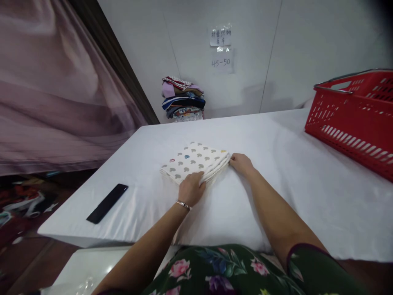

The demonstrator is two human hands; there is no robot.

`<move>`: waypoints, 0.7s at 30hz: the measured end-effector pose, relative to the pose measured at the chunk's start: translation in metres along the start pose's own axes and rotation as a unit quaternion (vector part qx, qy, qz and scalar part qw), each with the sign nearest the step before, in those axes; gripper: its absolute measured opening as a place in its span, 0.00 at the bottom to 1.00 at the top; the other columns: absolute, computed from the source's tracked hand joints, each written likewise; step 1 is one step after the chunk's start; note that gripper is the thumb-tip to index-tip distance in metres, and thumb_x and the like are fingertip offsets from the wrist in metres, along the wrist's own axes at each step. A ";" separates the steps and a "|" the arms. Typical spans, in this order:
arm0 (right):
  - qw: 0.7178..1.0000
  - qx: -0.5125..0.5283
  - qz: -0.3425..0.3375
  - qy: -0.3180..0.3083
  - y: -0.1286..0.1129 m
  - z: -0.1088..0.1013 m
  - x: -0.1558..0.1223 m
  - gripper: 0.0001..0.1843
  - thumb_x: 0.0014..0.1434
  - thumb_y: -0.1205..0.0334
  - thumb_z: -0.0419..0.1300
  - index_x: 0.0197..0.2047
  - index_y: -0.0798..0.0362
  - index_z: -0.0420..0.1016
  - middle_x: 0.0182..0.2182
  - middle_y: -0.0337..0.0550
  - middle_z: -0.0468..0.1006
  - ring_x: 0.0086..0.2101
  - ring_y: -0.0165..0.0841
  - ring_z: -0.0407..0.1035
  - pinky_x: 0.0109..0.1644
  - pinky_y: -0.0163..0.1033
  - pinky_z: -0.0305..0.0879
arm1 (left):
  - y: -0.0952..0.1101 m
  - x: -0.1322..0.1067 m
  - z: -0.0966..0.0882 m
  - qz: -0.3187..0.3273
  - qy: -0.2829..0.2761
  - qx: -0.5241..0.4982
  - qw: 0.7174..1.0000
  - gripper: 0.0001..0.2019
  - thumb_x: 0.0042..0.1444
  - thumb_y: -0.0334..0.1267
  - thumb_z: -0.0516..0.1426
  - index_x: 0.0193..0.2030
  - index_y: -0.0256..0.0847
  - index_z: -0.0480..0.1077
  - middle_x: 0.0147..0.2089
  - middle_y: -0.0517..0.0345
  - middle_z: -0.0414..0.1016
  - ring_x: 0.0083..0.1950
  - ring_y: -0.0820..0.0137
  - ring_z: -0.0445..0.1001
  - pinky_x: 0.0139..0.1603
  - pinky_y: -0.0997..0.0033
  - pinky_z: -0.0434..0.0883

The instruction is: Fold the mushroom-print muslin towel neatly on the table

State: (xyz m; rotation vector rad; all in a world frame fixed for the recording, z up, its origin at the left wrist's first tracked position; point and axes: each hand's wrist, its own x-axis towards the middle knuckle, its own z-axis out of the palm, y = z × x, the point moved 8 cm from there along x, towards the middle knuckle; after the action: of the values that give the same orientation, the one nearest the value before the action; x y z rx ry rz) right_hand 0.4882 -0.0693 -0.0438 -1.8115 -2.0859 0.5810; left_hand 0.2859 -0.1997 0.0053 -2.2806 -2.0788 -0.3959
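Fingers of the right hand (244,164) pinch the right corner of a folded cloth (192,160), while those of the left hand (193,189) grip its near edge. The cloth lies flat on the white-covered desk (307,184), cream with grey mushroom-like shapes and a few coloured ones. It extends just beyond the left hand and leftward from the right hand; both hands touch it, so neither is clearly nearer. Its layered edge slants away from the left hand to the right one. It looks nearly square, with no plain long axis.

Well to the left, near the desk's edge, lies a black slab (107,203), perhaps a phone. Behind the desk, a stack of fabrics (183,100) stands against the wall (129,41).

The left fingertips are partly hidden, as is the cloth's underside, and its layers cannot be counted. A red basket (353,119) at far right is cut off by the frame. Beneath the pinkish curtain (61,102), a dark heap (21,200) is hard to make out.
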 end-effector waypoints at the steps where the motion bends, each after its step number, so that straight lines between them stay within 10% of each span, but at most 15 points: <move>1: 1.000 0.001 -0.004 -0.007 0.000 -0.001 0.000 0.11 0.52 0.58 0.53 0.34 0.52 0.74 0.34 0.42 0.76 0.33 0.32 0.66 0.30 0.32 0.52 | 0.002 -0.001 0.000 0.009 -0.003 0.001 1.000 0.19 0.53 0.41 0.53 0.53 0.45 0.64 0.50 0.59 0.72 0.49 0.64 0.69 0.44 0.64 0.69; 7: 0.995 0.010 -0.053 -0.088 -0.013 -0.015 -0.011 0.05 0.45 0.63 0.58 0.27 0.52 0.75 0.27 0.40 0.76 0.28 0.30 0.66 0.30 0.32 0.55 | -0.007 0.007 -0.003 -0.021 -0.036 -0.022 0.999 0.19 0.53 0.38 0.51 0.53 0.46 0.66 0.51 0.60 0.73 0.49 0.64 0.70 0.47 0.65 0.67; 14: 0.923 0.123 -0.275 -0.239 -0.110 0.017 -0.070 0.10 0.49 0.65 0.56 0.33 0.50 0.77 0.30 0.34 0.77 0.30 0.28 0.67 0.33 0.30 0.57 | -0.017 0.020 -0.006 -0.045 -0.078 -0.064 0.994 0.18 0.50 0.37 0.52 0.49 0.49 0.69 0.46 0.63 0.76 0.44 0.66 0.73 0.42 0.69 0.67; 21: 0.921 -0.104 -0.339 -0.163 -0.140 0.043 -0.086 0.10 0.53 0.65 0.53 0.32 0.50 0.76 0.33 0.41 0.78 0.33 0.32 0.68 0.29 0.33 0.50 | -0.017 0.020 -0.005 -0.022 -0.078 -0.079 0.994 0.17 0.51 0.38 0.52 0.49 0.49 0.69 0.46 0.63 0.75 0.44 0.67 0.72 0.42 0.71 0.67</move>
State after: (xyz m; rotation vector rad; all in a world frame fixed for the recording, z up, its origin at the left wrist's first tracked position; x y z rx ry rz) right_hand 0.3597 -0.1744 -0.0094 -0.9862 -2.8782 0.4957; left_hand 0.2694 -0.1789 0.0122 -2.4293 -2.2516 -0.4099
